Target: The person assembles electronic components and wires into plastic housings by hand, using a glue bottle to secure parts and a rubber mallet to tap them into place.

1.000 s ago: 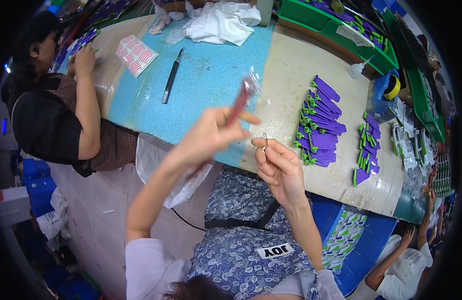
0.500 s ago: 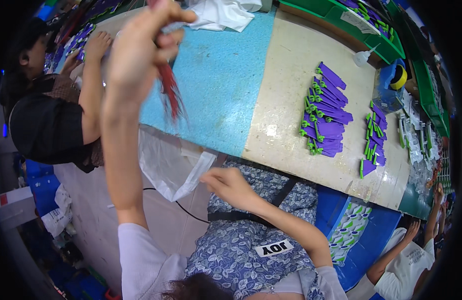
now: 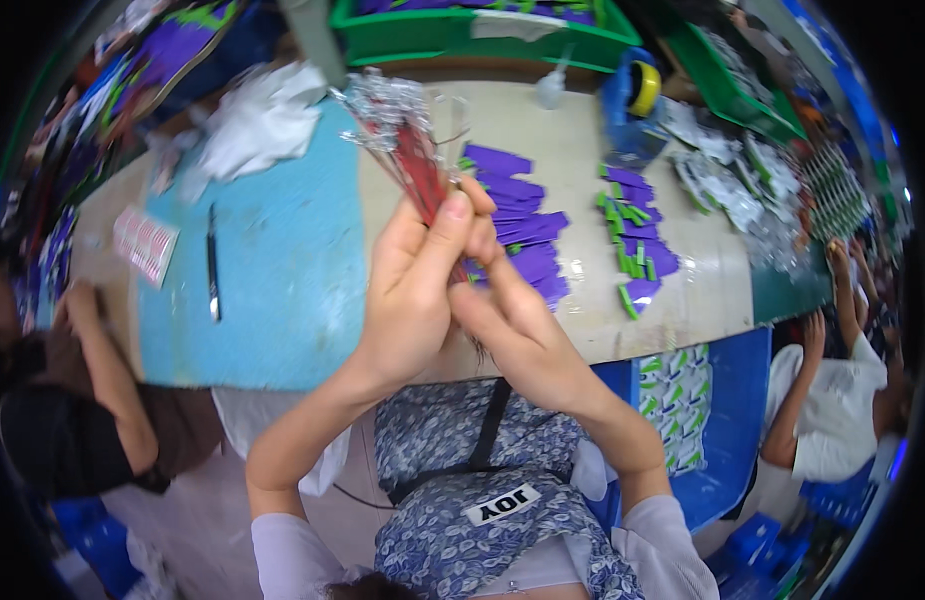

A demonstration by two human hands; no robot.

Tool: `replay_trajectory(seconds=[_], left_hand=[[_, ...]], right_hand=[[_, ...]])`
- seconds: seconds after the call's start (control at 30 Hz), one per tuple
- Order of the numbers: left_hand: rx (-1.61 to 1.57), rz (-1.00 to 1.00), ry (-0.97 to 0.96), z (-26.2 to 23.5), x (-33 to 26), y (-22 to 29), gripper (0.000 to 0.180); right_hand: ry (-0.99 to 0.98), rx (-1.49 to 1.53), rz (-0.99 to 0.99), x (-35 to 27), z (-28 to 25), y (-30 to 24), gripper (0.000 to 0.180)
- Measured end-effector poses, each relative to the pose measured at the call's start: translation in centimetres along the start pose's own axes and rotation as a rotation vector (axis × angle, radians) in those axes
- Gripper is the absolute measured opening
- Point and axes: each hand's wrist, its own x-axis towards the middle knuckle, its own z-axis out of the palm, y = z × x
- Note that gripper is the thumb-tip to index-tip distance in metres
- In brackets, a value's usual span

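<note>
In front of me, over the table, I hold a bundle of thin red strands [image 3: 415, 162] with shiny silvery ends [image 3: 387, 108] fanned out at the top. My left hand [image 3: 404, 295] is closed round its lower part, thumb up along it. My right hand [image 3: 522, 335] meets the left, its fingers closed on the same bundle just below the silvery part. Exactly what each finger grips is hidden. Partly behind my hands lies a heap of flat purple pieces with green ends [image 3: 517, 215].
A smaller row of purple and green pieces [image 3: 637, 240] lies farther right. On the blue mat [image 3: 282, 300] is a black pen-like tool [image 3: 213, 265]. White cloth [image 3: 262, 125], a green bin [image 3: 462, 40] and a tape dispenser [image 3: 632, 105] stand behind. Co-workers sit on both sides.
My left hand has come down from the far left to the middle, bringing the red bundle. My right hand has risen from my lap to meet it. The view has turned left.
</note>
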Motion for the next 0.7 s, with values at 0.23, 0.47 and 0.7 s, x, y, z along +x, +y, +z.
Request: replay_trajectory(seconds=[0.23, 0.47, 0.7], left_hand=[[0.404, -0.451, -0.375, -0.2, 6.8, -4.8, 0.033], [1.197, 0.339, -0.253, -5.2, 10.9, -9.7, 0.014], [1.052, 0.272, -0.219, -5.5, 8.6, -10.8, 0.010]], right_hand=[[0.224, -1.316, -0.283, 2.8, -16.6, -0.9, 0.020], [0.288, -1.709, -0.484, 6.6, -23.0, 3.1, 0.013], [0.634, -1.636, -0.489, 6.3, -21.5, 4.9, 0.028]])
